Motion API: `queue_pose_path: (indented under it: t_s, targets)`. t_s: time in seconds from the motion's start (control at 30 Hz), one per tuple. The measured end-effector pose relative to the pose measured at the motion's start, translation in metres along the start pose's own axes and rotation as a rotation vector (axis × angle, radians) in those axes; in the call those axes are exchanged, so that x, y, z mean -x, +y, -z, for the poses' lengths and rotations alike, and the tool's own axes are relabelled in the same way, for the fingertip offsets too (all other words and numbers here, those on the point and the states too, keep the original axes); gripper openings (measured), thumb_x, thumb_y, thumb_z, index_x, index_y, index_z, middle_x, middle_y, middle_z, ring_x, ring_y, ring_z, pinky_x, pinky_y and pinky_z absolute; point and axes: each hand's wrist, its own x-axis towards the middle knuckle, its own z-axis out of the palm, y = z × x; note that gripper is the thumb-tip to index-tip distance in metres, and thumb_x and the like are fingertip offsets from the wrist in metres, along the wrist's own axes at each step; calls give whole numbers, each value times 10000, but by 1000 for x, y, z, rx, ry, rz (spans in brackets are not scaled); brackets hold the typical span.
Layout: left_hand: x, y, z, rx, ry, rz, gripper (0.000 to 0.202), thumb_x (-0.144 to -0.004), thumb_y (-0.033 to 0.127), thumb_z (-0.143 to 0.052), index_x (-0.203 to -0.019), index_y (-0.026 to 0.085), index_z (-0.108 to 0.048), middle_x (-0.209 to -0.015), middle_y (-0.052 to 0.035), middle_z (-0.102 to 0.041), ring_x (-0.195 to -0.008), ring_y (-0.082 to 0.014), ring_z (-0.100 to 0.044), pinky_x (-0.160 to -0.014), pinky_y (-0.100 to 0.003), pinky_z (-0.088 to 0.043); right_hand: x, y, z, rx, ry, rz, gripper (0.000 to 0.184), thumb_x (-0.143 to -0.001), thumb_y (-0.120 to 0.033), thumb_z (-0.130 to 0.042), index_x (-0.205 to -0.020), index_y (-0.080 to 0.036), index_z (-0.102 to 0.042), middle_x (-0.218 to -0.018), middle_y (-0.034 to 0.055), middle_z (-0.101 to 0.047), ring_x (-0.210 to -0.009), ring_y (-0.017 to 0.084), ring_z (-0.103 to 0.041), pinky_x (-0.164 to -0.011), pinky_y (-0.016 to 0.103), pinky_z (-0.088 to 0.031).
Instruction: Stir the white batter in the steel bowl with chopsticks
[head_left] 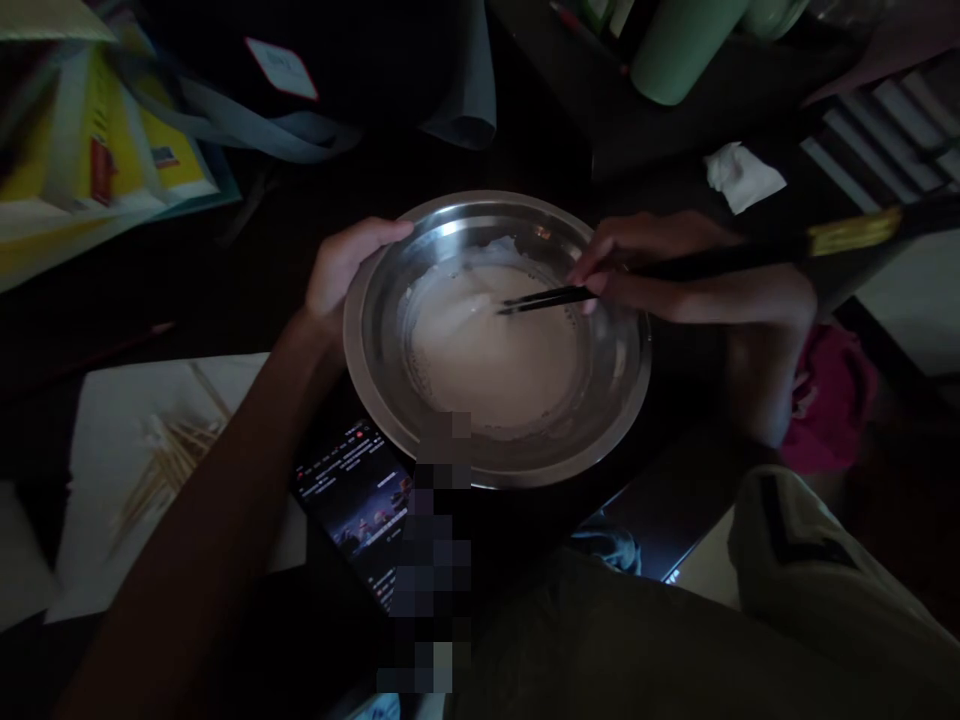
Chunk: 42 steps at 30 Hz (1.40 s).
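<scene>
A wide steel bowl (630,400) holds a pale, milky liquid (487,350) with small bubbles round its edge. My left hand (341,270) grips the bowl's rim on the left, thumb over the top and the other fingers hidden behind the wall. Above the bowl's right side, my right hand (630,265) is closed round a pair of black chopsticks (551,298). Their tips reach into the liquid near its middle, beside a small pale ripple or lump. The thick rear ends carry a gold band and point to the right.
A lit phone (360,500) lies just below the bowl's left side. White paper (97,430) with several thin wooden sticks (169,460) is at left. Yellow books (112,150), a dark bag (390,70), a green bottle (682,50) and crumpled tissue (742,178) stand or lie behind.
</scene>
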Motion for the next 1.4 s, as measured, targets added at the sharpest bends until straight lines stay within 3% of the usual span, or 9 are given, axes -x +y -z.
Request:
queue_pose_path:
  t_s: [0.2, 0.33, 0.43, 0.67, 0.87, 1.0, 1.13, 1.3, 1.4]
  targets:
    - [-1, 1, 0, 11, -7, -7, 331, -972, 204, -371, -1061, 88, -668, -548, 7, -637, -565, -148, -663, -551, -228, -522, -2, 3, 0, -141, -302, 283, 199, -969, -344, -550, -1007, -176, -650, -1024, 61, -708, -995, 150, -649, -867, 297, -509]
    - [-1, 0, 1, 1, -25, -4, 338, -960, 232, -383, -1091, 73, -651, -624, -16, -680, -728, -201, -719, -674, -289, -574, -11, 1, -11, -109, -146, 125, 268, -976, -373, -529, -1083, -149, -628, -1091, 91, -696, -1000, 168, -649, -846, 321, -515]
    - [0, 0, 0, -47, 28, -16, 340, -954, 229, -402, -1058, 36, -662, -579, -35, -662, -634, -192, -687, -567, -253, -524, 0, 5, 4, -12, -62, -12, 256, -984, -368, -501, -1068, -167, -635, -1107, 96, -696, -981, 166, -655, -814, 319, -514]
    - [3, 1, -2, -19, -5, -8, 367, -974, 224, -357, -1066, 29, -654, -593, -29, -644, -645, -172, -689, -582, -234, -521, -4, 3, -1, -91, -304, 311, 227, -975, -359, -541, -1018, -169, -656, -1118, 73, -707, -1150, 172, -608, -977, 326, -485]
    - [4, 1, -2, -29, 44, 6, 307, -951, 234, -404, -1028, 91, -665, -594, -11, -649, -597, -159, -657, -504, -218, -478, -4, 0, -6, 44, 7, 51, 243, -993, -355, -491, -1035, -169, -644, -1091, 91, -694, -999, 181, -648, -844, 348, -511]
    - [2, 1, -2, -10, 14, 0, 305, -955, 224, -407, -957, 86, -678, -522, -7, -608, -439, -115, -550, -457, -209, -449, 8, 3, 11, 22, -130, 147, 175, -976, -326, -524, -1019, -210, -648, -1106, 81, -700, -1074, 171, -643, -867, 316, -519]
    - [0, 0, 1, 1, -24, -5, 325, -965, 217, -374, -1028, 90, -667, -510, 10, -590, -480, -136, -604, -503, -223, -492, -4, 0, -6, -60, -231, 389, 215, -984, -339, -533, -1018, -158, -642, -1073, 85, -710, -1061, 170, -646, -898, 322, -520]
    - [1, 0, -1, -12, -5, -38, 305, -959, 198, -391, -1012, 56, -656, -503, 14, -580, -438, -114, -570, -479, -206, -461, -6, -3, -13, 125, 42, 130, 239, -991, -359, -502, -1031, -171, -644, -992, 65, -703, -919, 190, -652, -819, 374, -528]
    - [3, 1, -3, 1, 15, 6, 321, -969, 214, -373, -1036, 60, -647, -508, 17, -584, -433, -119, -565, -436, -202, -426, 5, -2, 6, 144, 11, 93, 232, -980, -363, -506, -970, -192, -662, -967, 82, -704, -932, 203, -650, -819, 368, -522]
